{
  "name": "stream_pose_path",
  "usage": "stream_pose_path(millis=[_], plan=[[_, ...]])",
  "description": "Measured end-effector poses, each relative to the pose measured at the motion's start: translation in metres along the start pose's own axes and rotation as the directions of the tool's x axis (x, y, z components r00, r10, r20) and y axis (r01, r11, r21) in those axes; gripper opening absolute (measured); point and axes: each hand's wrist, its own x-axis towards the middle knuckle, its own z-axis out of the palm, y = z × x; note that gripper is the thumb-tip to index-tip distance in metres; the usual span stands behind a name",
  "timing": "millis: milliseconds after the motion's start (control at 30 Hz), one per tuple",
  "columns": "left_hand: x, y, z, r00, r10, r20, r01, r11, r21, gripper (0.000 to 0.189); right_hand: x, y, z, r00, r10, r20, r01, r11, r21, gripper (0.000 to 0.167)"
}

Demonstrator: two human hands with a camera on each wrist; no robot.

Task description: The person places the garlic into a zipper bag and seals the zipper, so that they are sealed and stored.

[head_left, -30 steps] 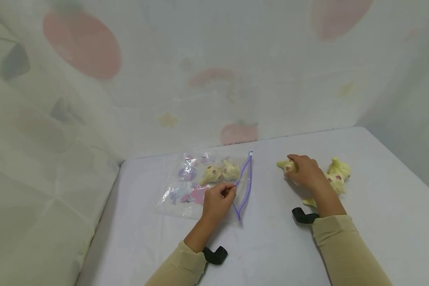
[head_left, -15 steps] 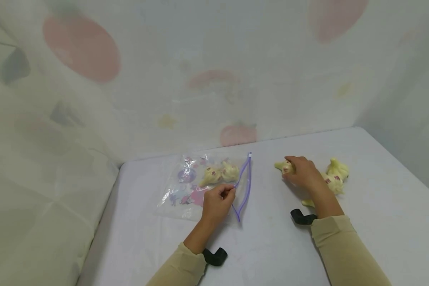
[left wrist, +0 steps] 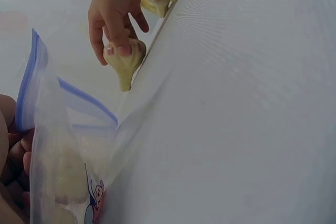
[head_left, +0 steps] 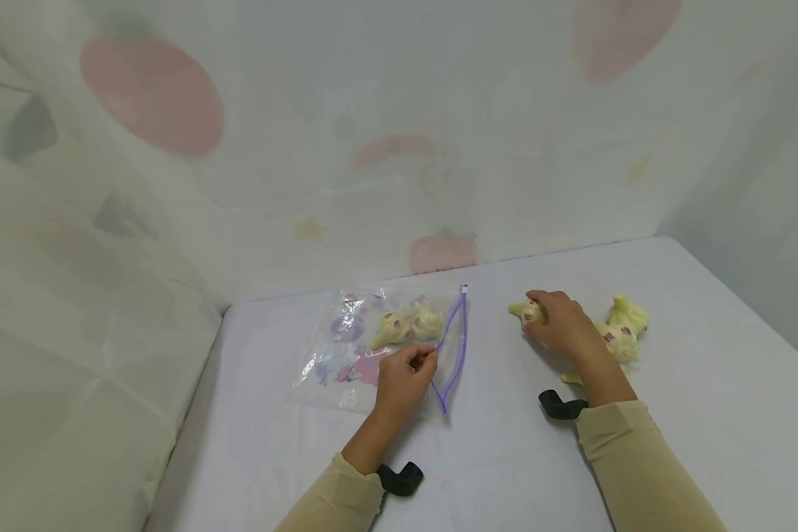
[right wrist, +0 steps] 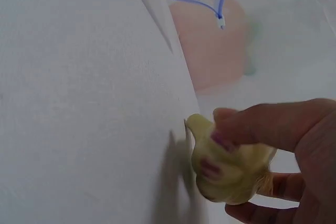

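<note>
In the head view, my left hand pinches the edge of a clear zip bag near its purple zip strip, and the mouth gapes. Two pale yellow garlic bulbs lie inside the bag, which carries printed cartoon figures. To the right, my right hand grips another garlic bulb between thumb and fingers, its stem pointing left toward the bag. The right wrist view shows this bulb close up, with purple patches and root hairs. In the left wrist view my left fingers hold the bag's side.
More garlic bulbs lie on the white table beyond the right wrist, partly hidden by the forearm. A patterned curtain rises behind the table's back edge, and another hangs at the left. Each wrist carries a black camera mount.
My right hand, with the garlic bulb in its grip, has shifted slightly to the left. My left hand keeps its place on the bag, whose mouth stays open.
</note>
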Motion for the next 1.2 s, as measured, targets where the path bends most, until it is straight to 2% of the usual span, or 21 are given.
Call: stream_pose_path(millis=[267, 567, 833, 1033, 1200], plan=[[0.001, 0.001, 0.0, 1.0, -0.001, 0.012, 0.001, 1.0, 0.0, 0.007, -0.001, -0.006, -0.002, 1.0, -0.009, -0.003, 0.01, 0.987, 0.163, 0.065], [0.002, 0.002, 0.0, 1.0, -0.015, 0.014, 0.015, 1.0, 0.002, 0.008, 0.001, -0.011, 0.001, 0.999, -0.034, 0.008, 0.031, 0.969, 0.245, 0.067], [0.003, 0.002, 0.001, 1.0, -0.016, 0.018, 0.016, 1.0, -0.003, 0.008, 0.003, -0.011, 0.007, 0.995, -0.1, 0.006, 0.091, 0.925, 0.37, 0.059], [0.004, 0.002, 0.001, 1.0, -0.009, 0.016, 0.009, 1.0, 0.01, 0.008, 0.005, -0.016, 0.014, 0.989, -0.15, 0.006, 0.136, 0.914, 0.383, 0.059], [0.005, 0.002, 0.001, 1.0, -0.006, 0.015, 0.006, 1.0, 0.008, 0.007, 0.005, -0.02, 0.014, 0.988, -0.154, 0.02, 0.136, 0.922, 0.364, 0.061]])
